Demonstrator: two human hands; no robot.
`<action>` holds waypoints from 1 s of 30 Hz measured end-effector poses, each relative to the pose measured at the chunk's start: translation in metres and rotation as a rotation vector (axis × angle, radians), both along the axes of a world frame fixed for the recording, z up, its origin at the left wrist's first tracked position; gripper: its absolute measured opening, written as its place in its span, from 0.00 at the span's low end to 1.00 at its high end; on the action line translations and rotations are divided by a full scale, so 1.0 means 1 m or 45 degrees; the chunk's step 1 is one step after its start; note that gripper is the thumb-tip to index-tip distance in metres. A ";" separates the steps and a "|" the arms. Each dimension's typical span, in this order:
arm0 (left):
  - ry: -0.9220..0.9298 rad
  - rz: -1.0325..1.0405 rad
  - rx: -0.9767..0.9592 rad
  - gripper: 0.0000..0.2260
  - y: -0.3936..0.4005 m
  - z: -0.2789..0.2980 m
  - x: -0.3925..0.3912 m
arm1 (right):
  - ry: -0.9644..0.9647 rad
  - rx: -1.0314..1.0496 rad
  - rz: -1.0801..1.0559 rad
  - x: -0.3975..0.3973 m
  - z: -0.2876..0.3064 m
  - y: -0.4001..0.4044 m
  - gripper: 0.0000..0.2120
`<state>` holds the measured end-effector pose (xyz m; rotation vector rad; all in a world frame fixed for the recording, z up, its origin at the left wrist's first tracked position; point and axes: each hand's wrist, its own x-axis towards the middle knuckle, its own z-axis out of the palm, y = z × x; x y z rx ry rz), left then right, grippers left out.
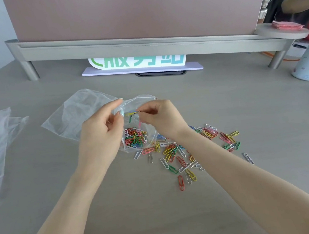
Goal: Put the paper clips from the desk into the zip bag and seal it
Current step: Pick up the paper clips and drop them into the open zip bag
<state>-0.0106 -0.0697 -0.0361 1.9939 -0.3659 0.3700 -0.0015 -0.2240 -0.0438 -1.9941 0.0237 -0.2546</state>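
The left hand [101,130] holds the zip bag [138,136] up off the bench [121,207], its fingers [116,103] pinching the open rim. The right hand [161,116] has its fingers [147,109] pinching a few paper clips [133,113] at the bag's mouth. A heap of clips [134,138] already lies inside. Many loose clips [181,158] lie scattered on the bench, near and right of the bag.

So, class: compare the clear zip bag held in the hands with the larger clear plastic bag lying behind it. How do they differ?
The clear zip bag is held up by the left hand, mouth open; the larger clear plastic bag lies flat on the grey desk. The zip bag holds coloured paper clips; no clips show in the larger bag. The zip bag looks smaller. Both are transparent plastic.
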 end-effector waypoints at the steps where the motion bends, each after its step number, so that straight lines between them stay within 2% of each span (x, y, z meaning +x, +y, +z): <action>1: -0.004 0.000 0.000 0.15 0.000 0.000 0.000 | -0.008 -0.050 -0.007 0.003 -0.002 0.003 0.05; 9: -0.018 -0.010 0.013 0.15 -0.001 0.002 -0.002 | -0.021 -0.314 0.040 0.012 -0.005 0.019 0.10; 13: -0.012 -0.008 0.012 0.16 0.000 0.003 -0.003 | -0.030 -0.471 0.022 0.015 -0.006 0.021 0.04; 19: -0.013 -0.021 0.033 0.15 -0.001 0.002 -0.002 | -0.054 -0.651 0.072 0.011 -0.007 0.017 0.07; 25: -0.003 -0.019 0.068 0.15 -0.003 0.000 -0.002 | -0.009 -0.549 0.227 -0.006 0.006 -0.014 0.11; 30: -0.001 -0.020 0.080 0.15 -0.004 -0.002 -0.002 | 0.017 -0.532 0.113 -0.029 0.006 -0.059 0.09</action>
